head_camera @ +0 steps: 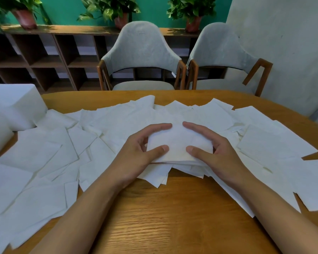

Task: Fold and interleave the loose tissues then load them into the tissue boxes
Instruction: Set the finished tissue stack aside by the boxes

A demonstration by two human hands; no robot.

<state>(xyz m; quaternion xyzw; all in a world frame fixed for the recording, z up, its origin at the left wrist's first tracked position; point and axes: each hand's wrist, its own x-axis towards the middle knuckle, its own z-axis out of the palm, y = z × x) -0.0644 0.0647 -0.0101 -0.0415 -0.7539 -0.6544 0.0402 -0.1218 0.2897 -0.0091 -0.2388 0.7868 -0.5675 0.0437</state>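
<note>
Tissues [44, 154] lie loose and overlapping across the wooden surface [163, 217], flat white sheets reaching from its left side to its right. At the middle, on top of them, sits a small folded stack [178, 143]. The left hand [136, 153] grips the stack's left end, thumb pressed on top and fingers curled round the far edge; the right hand [220, 154] grips the right end the same way. White tissue boxes [13, 105] stand at the far left. Two grey chairs [141, 52] stand beyond the surface, with a wooden shelf [44, 57] and potted plants [108, 8] behind them
</note>
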